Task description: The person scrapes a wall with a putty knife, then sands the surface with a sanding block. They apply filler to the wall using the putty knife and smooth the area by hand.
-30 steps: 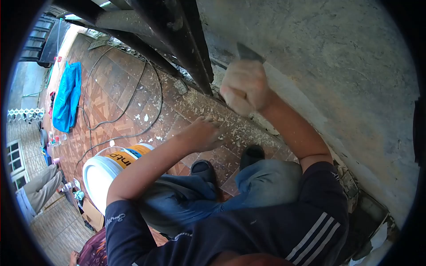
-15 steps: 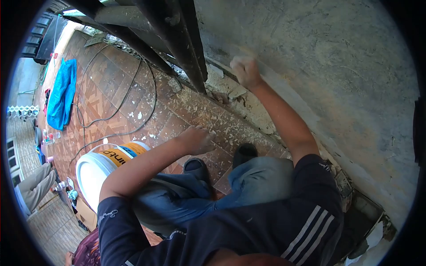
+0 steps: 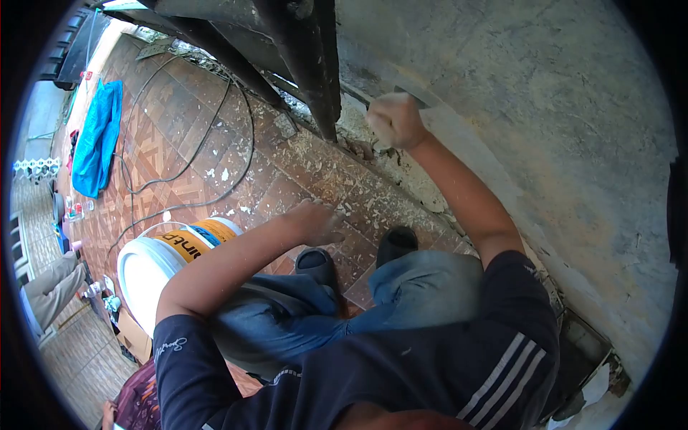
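Since my right hand (image 3: 396, 120) is clenched at one o'clock around what looks like a scraper (image 3: 414, 97), I think the step in hand is a scraping stroke on the gray wall (image 3: 559, 129). Only the blade pokes out past the fist, so I cannot see the handle. The blade is on the wall or very near it; I cannot tell which. A next stroke, I guess, calls for a tight grip and a flat blade. My left hand (image 3: 317, 221) hangs near the middle, toward nine o'clock, a bit curled, and I see nothing in it.

Now I count. I see one scraper, and two dark slippers (image 3: 315, 265), one toward seven o'clock and one toward four. One white bucket (image 3: 172, 256) sits between eight and nine. One blue sheet (image 3: 98, 140) lies between nine and ten. Pale flakes (image 3: 308, 163) dot the tiled floor (image 3: 186, 152), too many to count.
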{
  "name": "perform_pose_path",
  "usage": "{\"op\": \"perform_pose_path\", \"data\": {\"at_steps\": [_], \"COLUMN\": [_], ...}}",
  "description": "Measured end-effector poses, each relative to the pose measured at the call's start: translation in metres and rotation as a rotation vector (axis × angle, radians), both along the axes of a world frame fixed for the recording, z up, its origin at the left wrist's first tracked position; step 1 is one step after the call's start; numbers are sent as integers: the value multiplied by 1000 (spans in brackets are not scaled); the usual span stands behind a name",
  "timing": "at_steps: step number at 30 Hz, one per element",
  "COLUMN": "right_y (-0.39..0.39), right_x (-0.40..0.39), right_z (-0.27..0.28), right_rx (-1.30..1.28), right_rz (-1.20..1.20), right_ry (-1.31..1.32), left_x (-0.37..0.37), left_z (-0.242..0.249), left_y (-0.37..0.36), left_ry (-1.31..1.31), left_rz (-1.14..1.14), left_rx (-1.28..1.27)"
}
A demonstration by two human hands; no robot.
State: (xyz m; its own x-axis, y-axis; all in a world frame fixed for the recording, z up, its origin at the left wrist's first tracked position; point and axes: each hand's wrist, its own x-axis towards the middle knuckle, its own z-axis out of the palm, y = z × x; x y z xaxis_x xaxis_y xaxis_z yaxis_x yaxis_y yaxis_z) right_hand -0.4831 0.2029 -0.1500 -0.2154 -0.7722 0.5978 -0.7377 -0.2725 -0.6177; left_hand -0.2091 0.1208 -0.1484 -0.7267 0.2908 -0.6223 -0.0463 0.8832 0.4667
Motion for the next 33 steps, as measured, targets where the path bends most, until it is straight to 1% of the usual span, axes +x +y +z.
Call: {"op": "perform_pose_path", "data": {"at_steps": [2, 3, 6, 7, 8, 10, 11, 12, 15, 18, 21, 22, 23, 24, 27, 29, 31, 33], "right_y": [2, 4, 11, 12, 11, 0, -4, -13, -1, 12, 13, 15, 16, 13, 22, 22, 17, 21], "right_x": [15, 20, 40, 44, 39, 18, 7, 14, 20, 36, 41, 23, -10, -34, 1, 29, 36, 44], "right_z": [17, 35, 90, 96, 90, 53, 42, 43, 54, 88, 97, 75, 33, 10, 3, 24, 49, 83], "right_rx": [0, -1, -82, -119, -193, -65, -7, -43, -59, -83, -192, -108, -26, 39, -45, 33, 46, -16], "right_rz": [45, 59, 92, 103, 125, 42, 3, -4, -15, 31, 43, -61, -170, -272, -99, -21, 37, 25], "right_ry": [14, 28, 24, 11, 28, 112, 173, 183, 57, 6, 9, -60, -125, -173, -22, -22, 8, 43], "left_x": [-6, -10, -5, -4, -3, 3, 0, 0, 2, -5, -3, 4, 13, 12, 7, 6, -7, -3], "left_z": [9, 10, 2, -2, -8, -9, -8, -6, -5, 2, 2, -2, -11, -13, -2, -7, -3, -7], "left_y": [-2, -2, 1, 0, 1, 4, 5, 5, 2, 0, 4, 7, 12, 11, 4, 5, 1, 2], "left_ry": [-66, -93, 6, -25, -57, -107, -107, -117, -20, -55, -75, -77, -74, -50, -35, -90, -59, -46], "left_rz": [14, 12, 51, 41, 31, 17, 19, 18, 20, 13, 5, 6, 2, 3, -23, 5, 40, 48], "left_rx": [-5, -9, -34, -12, 11, 39, 39, 37, 21, -32, -2, 11, 21, 17, 37, 31, -45, -23]}}
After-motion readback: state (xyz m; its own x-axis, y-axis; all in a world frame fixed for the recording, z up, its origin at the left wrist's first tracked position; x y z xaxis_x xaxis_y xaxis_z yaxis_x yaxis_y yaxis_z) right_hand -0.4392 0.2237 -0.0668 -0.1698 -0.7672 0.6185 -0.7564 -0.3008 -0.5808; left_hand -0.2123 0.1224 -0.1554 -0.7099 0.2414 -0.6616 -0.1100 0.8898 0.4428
